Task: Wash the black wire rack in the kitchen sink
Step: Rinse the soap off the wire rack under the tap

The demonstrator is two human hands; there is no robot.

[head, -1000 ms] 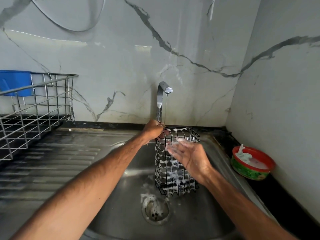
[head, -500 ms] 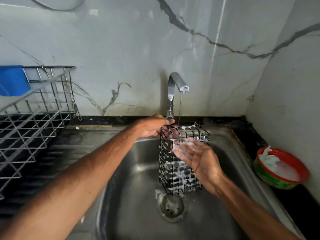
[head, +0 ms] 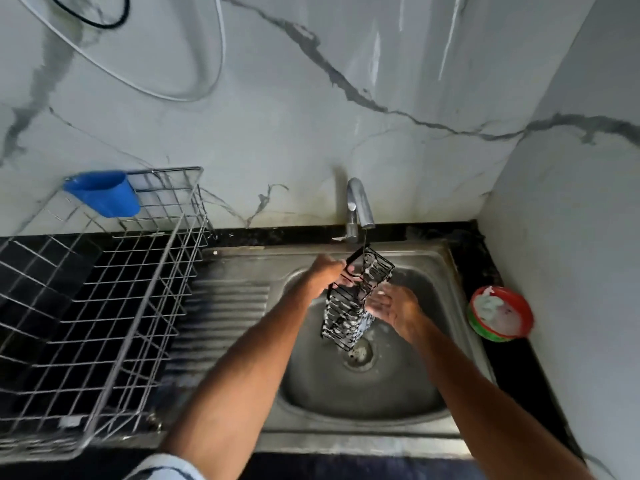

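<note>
the sink's (head: 363, 396) near half lies open. left of it, free drainboard (head: 225, 317) up to the wire drainer (head: 114, 306); right, a bowl (head: 500, 315) beside the wall (head: 571, 237); behind, the tap (head: 358, 202) overhangs.

wall: white veined marble (head: 311, 98) | countertop (head: 510, 370): black | drying rack (head: 162, 170): steel, left

One black wire rack (head: 349, 306). Two hands: the left hand (head: 327, 271) and the right hand (head: 394, 306). One steel sink (head: 381, 393), with one drain (head: 360, 353) and one tap (head: 358, 206). One silver dish rack (head: 104, 323), one blue cup (head: 104, 194), one red-rimmed bowl (head: 500, 315). Two wall cables: one white cable (head: 187, 98), one black cable (head: 104, 26).
</note>
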